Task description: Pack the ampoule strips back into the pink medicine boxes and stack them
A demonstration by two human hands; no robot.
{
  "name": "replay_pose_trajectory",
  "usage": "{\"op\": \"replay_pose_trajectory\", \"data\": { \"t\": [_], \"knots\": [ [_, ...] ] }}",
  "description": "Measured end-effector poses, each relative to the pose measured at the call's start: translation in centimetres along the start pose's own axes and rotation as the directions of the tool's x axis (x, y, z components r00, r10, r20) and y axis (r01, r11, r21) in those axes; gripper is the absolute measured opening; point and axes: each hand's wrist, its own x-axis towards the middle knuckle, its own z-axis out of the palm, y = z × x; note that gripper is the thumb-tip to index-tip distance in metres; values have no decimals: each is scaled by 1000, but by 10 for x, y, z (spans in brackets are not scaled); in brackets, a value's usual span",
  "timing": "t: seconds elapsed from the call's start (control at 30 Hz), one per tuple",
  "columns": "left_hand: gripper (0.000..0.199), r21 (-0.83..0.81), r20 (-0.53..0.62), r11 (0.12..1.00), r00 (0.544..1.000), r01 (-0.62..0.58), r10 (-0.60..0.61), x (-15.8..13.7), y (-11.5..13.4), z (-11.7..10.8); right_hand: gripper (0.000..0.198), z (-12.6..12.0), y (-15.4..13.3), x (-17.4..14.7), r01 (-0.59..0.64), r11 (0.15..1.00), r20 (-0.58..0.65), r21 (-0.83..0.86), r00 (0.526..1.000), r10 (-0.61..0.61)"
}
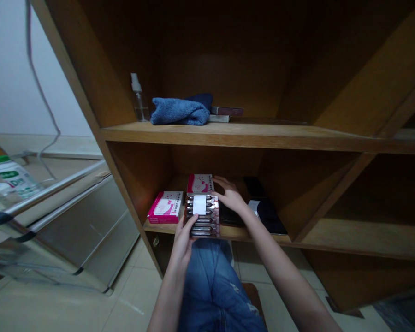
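Observation:
My left hand [185,235] is closed on the lower left of a tray of ampoules [207,221], its thumb lying on top. The ampoules are dark and lie side by side, with a white label across the upper part. My right hand [230,196] has its fingers apart, the fingertips at the right edge of a pink and white box [200,183] and the thumb by the tray's upper right corner. Whether that thumb touches the tray I cannot tell. To the left of the tray, a second pink and white box [166,207] lies flat on the shelf.
Dark items [268,214] lie right of my right hand. On the upper shelf [228,133] are a spray bottle [140,103], a blue towel [180,110] and thin boxes [228,111]. A metal-framed cart [79,203] with a green-capped bottle [15,175] stands left.

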Motion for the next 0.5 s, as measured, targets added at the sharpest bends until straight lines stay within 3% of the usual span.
{"op": "replay_pose_trajectory", "data": {
  "t": [0.17, 0.37, 0.5],
  "knots": [
    [37, 41, 34, 999, 999, 12, -14, 3, 14, -6, 46, 3, 16, 9, -2, 999, 119, 53, 993, -5],
    [22, 55, 119, 986, 980, 154, -160, 12, 23, -3, 48, 8, 21, 7, 105, 992, 314, -69, 946, -78],
    [22, 96, 143, 971, 962, 220, -232, 18, 19, 0, 55, 10, 30, 1, 96, 985, 334, -144, 941, -43]
  ]
}}
